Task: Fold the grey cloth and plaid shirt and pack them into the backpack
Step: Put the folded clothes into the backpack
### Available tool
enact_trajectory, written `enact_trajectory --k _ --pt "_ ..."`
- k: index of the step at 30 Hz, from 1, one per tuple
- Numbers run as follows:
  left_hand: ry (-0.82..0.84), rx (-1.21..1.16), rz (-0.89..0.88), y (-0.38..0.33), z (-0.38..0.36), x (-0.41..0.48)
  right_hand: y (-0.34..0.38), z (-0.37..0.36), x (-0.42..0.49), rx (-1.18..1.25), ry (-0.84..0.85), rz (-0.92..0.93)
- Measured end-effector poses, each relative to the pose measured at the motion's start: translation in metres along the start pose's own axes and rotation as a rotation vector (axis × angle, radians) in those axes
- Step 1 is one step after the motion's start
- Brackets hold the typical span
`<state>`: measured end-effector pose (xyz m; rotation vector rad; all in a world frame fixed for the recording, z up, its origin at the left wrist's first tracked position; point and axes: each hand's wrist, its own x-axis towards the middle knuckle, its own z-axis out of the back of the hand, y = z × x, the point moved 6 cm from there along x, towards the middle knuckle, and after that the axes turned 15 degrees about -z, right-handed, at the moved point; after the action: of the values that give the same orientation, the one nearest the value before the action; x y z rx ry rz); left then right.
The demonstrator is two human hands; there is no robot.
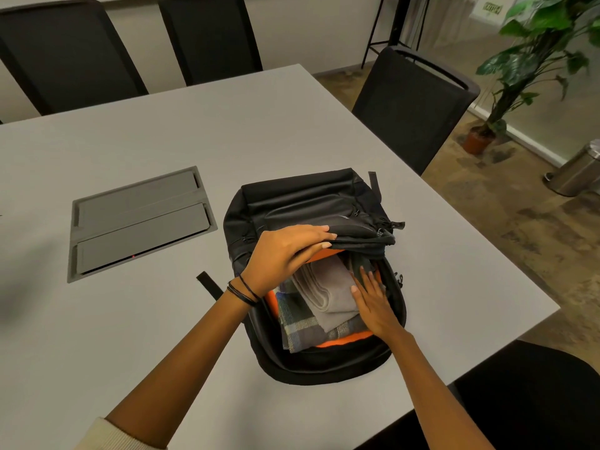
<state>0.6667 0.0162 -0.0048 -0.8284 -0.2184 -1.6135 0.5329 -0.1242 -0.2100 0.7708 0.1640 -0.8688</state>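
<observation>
A black backpack [292, 196] with orange lining lies open on the grey table [162, 141]. Inside it the folded plaid shirt [300, 326] lies flat, and the folded grey cloth [328, 287] sits on top of it. My left hand [285, 254] grips the edge of the backpack's front flap [360, 233] and holds it up over the opening. My right hand [373, 300] lies flat with straight fingers on the right side of the grey cloth, inside the bag.
A recessed grey cable-box lid [139, 222] is set into the table left of the bag. Black chairs [412, 105] stand around the table, one [532, 394] at the near right corner. A potted plant [519, 76] and a metal bin [578, 170] stand on the floor at right.
</observation>
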Motion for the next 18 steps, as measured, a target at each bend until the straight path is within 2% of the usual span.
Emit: enact_trajectory --k 3,5,12,18 --pt "0.013 0.003 -0.01 -0.002 -0.003 0.002 0.0 0.005 0.003 0.041 0.07 -0.028" --pt "0.007 0.005 0.0 -0.002 -0.003 0.002 -0.001 0.005 0.003 0.006 0.045 -0.015" --pt "0.012 -0.006 0.05 -0.003 -0.006 0.001 0.003 0.013 -0.018 0.046 -0.133 0.122" --pt "-0.107 -0.101 0.157 -0.005 -0.005 -0.002 -0.007 0.033 -0.048 0.117 -0.332 0.251"
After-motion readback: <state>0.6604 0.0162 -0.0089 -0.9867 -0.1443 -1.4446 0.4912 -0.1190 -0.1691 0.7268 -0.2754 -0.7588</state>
